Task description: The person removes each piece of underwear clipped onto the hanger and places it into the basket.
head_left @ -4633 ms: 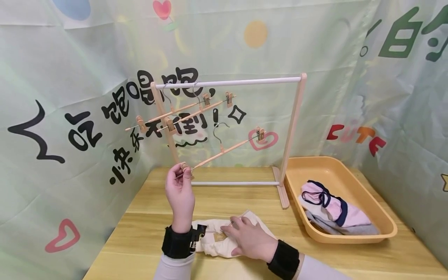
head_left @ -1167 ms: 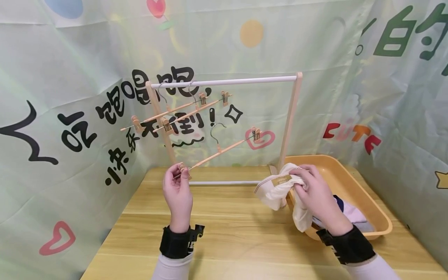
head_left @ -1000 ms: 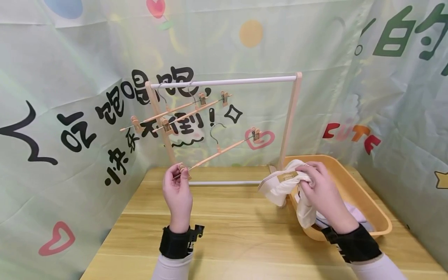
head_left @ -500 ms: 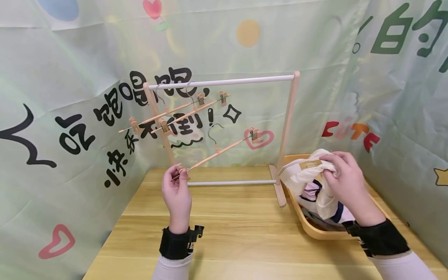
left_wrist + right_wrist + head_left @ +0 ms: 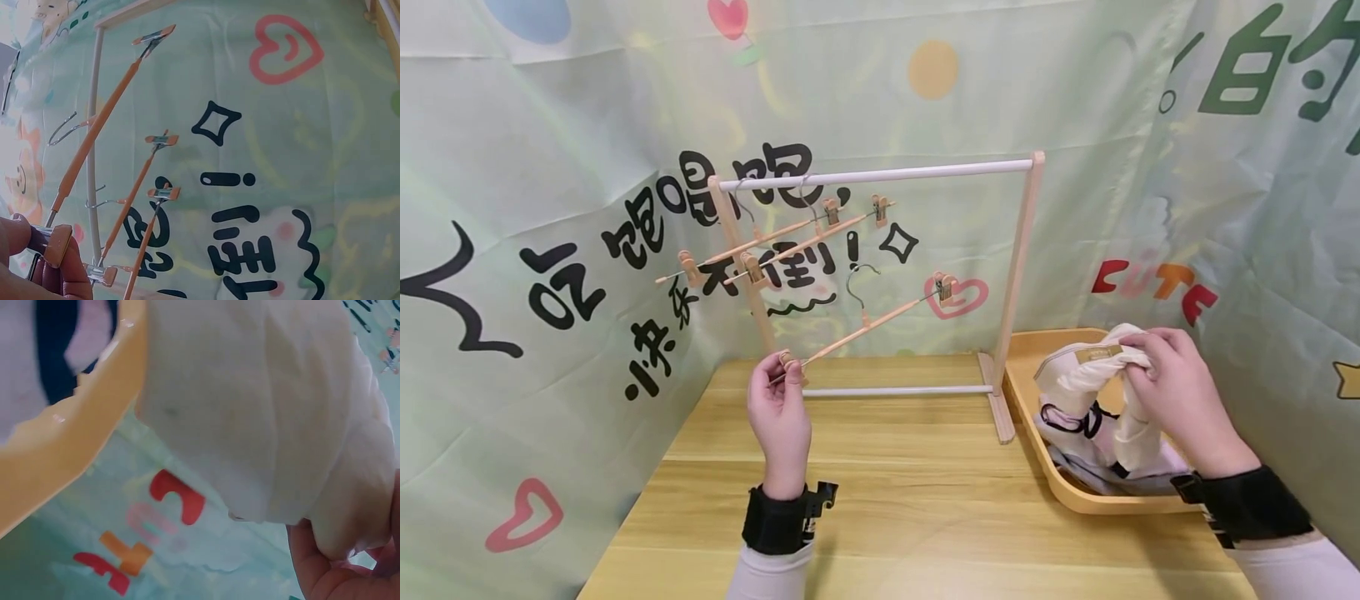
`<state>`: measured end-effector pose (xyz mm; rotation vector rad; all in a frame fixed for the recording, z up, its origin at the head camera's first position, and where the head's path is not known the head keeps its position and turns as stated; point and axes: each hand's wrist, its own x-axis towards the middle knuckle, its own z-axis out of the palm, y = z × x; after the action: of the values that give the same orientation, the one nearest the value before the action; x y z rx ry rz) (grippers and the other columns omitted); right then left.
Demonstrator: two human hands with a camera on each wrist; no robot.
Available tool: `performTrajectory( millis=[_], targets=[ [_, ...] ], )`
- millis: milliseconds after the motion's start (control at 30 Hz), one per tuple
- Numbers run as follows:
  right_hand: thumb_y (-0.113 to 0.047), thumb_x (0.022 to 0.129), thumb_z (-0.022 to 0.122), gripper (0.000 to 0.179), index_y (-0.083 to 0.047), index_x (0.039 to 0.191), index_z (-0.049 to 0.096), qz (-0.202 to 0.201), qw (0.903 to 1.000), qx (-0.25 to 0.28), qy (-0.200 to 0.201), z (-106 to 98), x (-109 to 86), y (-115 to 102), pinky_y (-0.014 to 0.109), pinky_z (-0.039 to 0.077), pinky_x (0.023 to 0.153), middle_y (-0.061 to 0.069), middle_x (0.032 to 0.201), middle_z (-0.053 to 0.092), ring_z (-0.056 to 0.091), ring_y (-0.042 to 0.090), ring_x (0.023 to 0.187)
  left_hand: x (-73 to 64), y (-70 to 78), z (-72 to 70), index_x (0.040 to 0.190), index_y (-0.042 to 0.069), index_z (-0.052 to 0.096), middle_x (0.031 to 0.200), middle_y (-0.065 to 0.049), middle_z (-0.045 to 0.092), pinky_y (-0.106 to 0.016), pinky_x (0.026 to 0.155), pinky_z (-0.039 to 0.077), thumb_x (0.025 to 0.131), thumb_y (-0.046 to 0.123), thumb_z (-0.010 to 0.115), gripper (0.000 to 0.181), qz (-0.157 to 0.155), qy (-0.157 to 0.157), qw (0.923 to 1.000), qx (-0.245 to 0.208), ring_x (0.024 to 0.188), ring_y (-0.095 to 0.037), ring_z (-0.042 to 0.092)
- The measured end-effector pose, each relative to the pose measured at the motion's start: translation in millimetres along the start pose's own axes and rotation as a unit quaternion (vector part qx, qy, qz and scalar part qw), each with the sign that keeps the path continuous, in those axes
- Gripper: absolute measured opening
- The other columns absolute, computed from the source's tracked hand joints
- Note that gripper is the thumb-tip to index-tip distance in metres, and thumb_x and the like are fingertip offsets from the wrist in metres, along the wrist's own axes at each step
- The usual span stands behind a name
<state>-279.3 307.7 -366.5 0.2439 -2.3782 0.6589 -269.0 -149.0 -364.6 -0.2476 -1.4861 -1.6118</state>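
Note:
My left hand pinches the clip at the near end of a clip hanger, holding it up in front of the rack. The hanger's hook points upward and its far clip carries nothing. My right hand grips a bunched cream cloth garment with a tan label at its waistband. It hangs over the orange tub, overlapping the clothes inside in the head view. In the right wrist view, the cream garment droops from the fingers beside the tub's rim.
A small wooden rack with a white top rail stands on the wooden table. Two bare clip hangers hang at its left. Pink garment with dark trim and grey cloth lie in the tub. Printed fabric surrounds the table.
My right hand has picked the cream garment up from the table and carried it right, over the tub. My left hand keeps the hanger in nearly the same place.

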Motion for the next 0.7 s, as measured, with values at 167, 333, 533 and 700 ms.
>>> performTrajectory(
  millis=[167, 333, 533, 700],
  targets=[
    [0.001, 0.085, 0.058, 0.027, 0.005, 0.111, 0.058, 0.009, 0.9997, -0.019, -0.015, -2, 0.2, 17, 0.068, 0.036, 0.082, 0.035, 0.117, 0.041, 0.038, 0.050, 0.107, 0.8, -2.2, -0.8, 0.109, -0.016, 0.053, 0.095, -0.010, 0.054, -0.015, 0.070, 0.052, 0.091, 0.007, 0.059, 0.030, -0.004, 0.001, 1.0000, 0.001, 0.081, -0.017, 0.056],
    [0.000, 0.085, 0.059, 0.025, 0.006, 0.110, 0.058, 0.021, 0.9984, -0.033, -0.040, -3, -0.1, 34, 0.070, 0.037, 0.082, 0.035, 0.116, 0.040, 0.038, 0.050, 0.105, 1.5, -4.6, -1.4, 0.110, -0.015, 0.054, 0.095, -0.010, 0.054, -0.017, 0.071, 0.052, 0.092, 0.009, 0.059, 0.031, -0.007, -0.002, 1.0000, 0.001, 0.081, -0.022, 0.056],
    [-0.001, 0.084, 0.063, 0.026, 0.007, 0.107, 0.059, 0.002, 0.9927, -0.056, -0.106, 9, -2.0, 49, 0.070, 0.041, 0.080, 0.035, 0.110, 0.042, 0.041, 0.049, 0.098, 1.5, -5.0, -3.1, 0.111, -0.014, 0.054, 0.096, -0.009, 0.055, -0.014, 0.072, 0.052, 0.092, 0.011, 0.059, 0.032, -0.018, -0.004, 0.9998, 0.003, 0.084, -0.033, 0.055],
    [-0.002, 0.081, 0.065, 0.024, 0.005, 0.103, 0.061, -0.023, 0.9871, -0.065, -0.145, 22, -5.4, 54, 0.065, 0.046, 0.075, 0.034, 0.105, 0.046, 0.046, 0.046, 0.092, 2.7, -4.9, -3.8, 0.110, -0.015, 0.054, 0.095, -0.009, 0.055, -0.015, 0.071, 0.052, 0.092, 0.009, 0.059, 0.031, -0.012, 0.001, 0.9999, 0.004, 0.082, -0.029, 0.055]
  ],
)
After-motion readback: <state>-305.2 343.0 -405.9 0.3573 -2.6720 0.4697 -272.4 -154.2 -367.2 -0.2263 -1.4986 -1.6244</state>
